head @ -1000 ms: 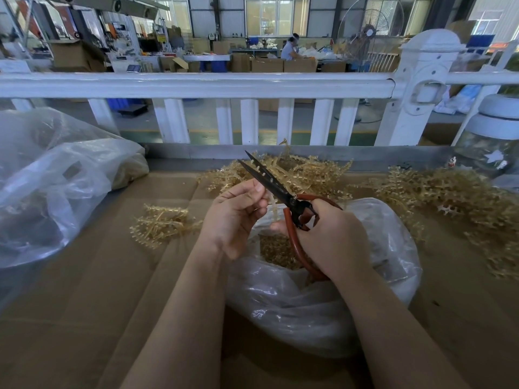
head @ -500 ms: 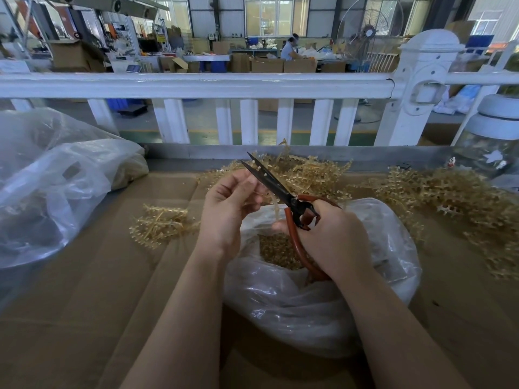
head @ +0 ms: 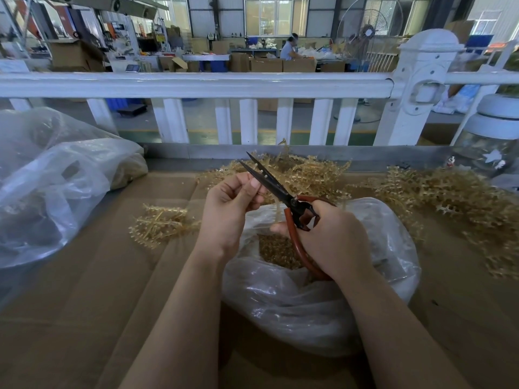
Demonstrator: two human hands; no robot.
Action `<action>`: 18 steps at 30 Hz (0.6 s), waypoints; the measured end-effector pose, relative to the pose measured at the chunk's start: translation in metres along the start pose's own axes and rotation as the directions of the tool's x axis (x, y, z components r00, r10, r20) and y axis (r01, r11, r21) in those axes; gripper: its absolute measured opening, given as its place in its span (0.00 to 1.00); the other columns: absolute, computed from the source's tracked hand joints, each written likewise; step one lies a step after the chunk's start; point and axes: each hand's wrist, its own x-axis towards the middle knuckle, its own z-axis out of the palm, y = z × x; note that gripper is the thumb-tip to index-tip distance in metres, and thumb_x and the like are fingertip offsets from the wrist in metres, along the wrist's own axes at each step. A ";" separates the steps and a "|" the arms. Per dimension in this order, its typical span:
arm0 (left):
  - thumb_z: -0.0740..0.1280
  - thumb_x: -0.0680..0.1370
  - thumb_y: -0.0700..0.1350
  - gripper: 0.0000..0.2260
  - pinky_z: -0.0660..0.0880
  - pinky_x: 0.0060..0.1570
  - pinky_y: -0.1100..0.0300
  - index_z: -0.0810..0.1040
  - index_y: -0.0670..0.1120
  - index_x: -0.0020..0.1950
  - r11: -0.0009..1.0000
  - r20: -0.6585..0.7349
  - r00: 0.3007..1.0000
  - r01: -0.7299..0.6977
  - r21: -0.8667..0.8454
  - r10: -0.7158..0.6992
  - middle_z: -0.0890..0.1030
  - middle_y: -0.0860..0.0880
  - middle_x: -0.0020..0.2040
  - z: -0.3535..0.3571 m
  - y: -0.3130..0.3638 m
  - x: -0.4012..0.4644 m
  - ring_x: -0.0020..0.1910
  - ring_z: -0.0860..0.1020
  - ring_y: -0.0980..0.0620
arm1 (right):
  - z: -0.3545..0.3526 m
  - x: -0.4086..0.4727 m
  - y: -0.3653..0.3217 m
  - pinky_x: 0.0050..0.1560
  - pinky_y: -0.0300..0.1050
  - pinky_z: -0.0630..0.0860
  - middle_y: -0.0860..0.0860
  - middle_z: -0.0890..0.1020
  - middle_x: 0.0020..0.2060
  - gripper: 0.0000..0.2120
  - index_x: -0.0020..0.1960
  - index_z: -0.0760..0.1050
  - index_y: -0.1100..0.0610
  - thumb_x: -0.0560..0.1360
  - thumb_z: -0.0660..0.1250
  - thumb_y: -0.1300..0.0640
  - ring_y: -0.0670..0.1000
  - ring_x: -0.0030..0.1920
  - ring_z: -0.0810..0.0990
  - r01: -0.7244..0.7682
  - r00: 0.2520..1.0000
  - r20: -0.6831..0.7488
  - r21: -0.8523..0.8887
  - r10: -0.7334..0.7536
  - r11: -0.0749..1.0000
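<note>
Mid-snip over the near bag. Left hand pinches a sprue at the parted scissors; right hand grips their handles. Next, I judge: close the blades so the bits drop in.

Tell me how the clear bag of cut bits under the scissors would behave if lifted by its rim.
The bag is thin, crinkled film, so it would likely sag and fold. The loose bits inside would probably shift and could spill through its open mouth.
</note>
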 end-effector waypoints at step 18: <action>0.60 0.83 0.36 0.09 0.70 0.40 0.61 0.74 0.41 0.43 1.000 -0.143 0.990 0.004 -0.030 -0.008 0.73 0.46 0.36 0.003 0.002 0.001 0.35 0.70 0.53 | 0.001 -0.002 -0.002 0.32 0.34 0.69 0.37 0.75 0.31 0.31 0.42 0.75 0.47 0.63 0.60 0.19 0.39 0.33 0.74 -0.018 1.000 -0.022 -0.023 0.017 1.000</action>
